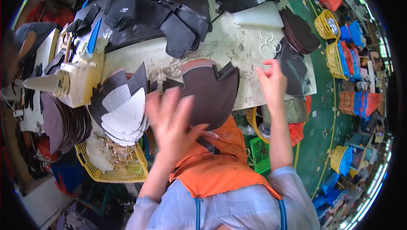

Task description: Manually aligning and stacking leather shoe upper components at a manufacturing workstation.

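Near the front edge of the table (248, 84), my left hand (171, 122) spreads beside brown pieces (212, 92); well apart, my right hand (272, 79) curls, whether gripping anything I cannot tell.

From where I stand, I see a bright orange apron (227, 173), creased and marked with small dark smudges, worn over a pale blue-lavender shirt (237, 209). Two narrow blue straps (197, 215) run from the corners of its bib. The shirt's left sleeve (142, 213) and right sleeve (292, 189) are loose, thin and slightly see-through, leaving the forearms uncovered. The left hand (171, 120), blurred, seems to wear a slim ring (164, 122); the right hand (272, 79) is ungloved.
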